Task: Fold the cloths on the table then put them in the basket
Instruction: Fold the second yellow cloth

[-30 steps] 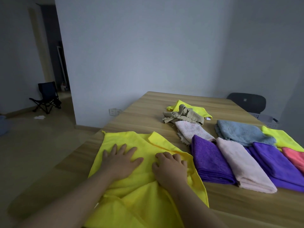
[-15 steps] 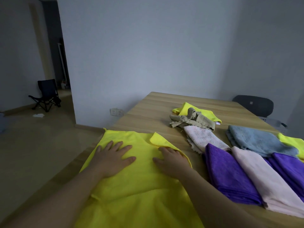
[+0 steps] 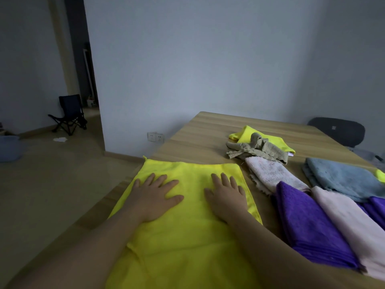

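Under the left hand (image 3: 154, 197) and right hand (image 3: 227, 198) — both flat, fingers straight — the cloth (image 3: 187, 247) lay smooth, its flipped corner beyond the right gone; folding could likely begin.

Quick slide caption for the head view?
Left hand and right hand press flat on the spread yellow cloth, folded purple cloth beside it.

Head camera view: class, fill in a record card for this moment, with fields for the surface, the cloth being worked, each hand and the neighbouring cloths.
surface: wooden table
cloth in work: yellow cloth, spread flat at the table's near left edge
left hand: palm down on the yellow cloth, fingers straight
right hand: palm down on it, apart from the left
to its right: purple cloth, pale pink cloth, blue cloth, each folded
further back: crumpled khaki cloth
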Tool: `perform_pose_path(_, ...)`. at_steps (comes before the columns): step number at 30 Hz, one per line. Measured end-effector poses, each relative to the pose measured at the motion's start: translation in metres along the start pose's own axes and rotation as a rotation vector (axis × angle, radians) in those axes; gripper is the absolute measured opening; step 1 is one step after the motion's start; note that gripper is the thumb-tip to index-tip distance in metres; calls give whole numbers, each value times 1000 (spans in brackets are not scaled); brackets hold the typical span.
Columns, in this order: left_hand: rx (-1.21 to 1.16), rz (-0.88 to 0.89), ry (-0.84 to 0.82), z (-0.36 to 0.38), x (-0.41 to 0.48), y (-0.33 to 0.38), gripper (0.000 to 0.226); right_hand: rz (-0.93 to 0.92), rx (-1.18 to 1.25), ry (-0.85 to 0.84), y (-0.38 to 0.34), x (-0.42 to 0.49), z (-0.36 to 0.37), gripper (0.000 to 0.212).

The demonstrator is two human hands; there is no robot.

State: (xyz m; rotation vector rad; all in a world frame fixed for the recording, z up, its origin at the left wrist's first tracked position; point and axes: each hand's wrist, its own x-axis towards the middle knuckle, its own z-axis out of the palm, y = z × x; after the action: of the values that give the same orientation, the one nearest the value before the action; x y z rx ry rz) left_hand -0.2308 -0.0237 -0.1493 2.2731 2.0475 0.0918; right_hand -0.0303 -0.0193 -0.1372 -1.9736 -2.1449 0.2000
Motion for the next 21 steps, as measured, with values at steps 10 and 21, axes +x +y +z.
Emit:
perform_pose_path(10, -347, -23, 360, -46, -48, 16, 27, -84, -81, -164, 2, -76, -3, 54)
perform_pose_path(21, 29, -77, -115, 0, -67, 26, 73, -153, 32, 12, 8, -70, -6, 55)
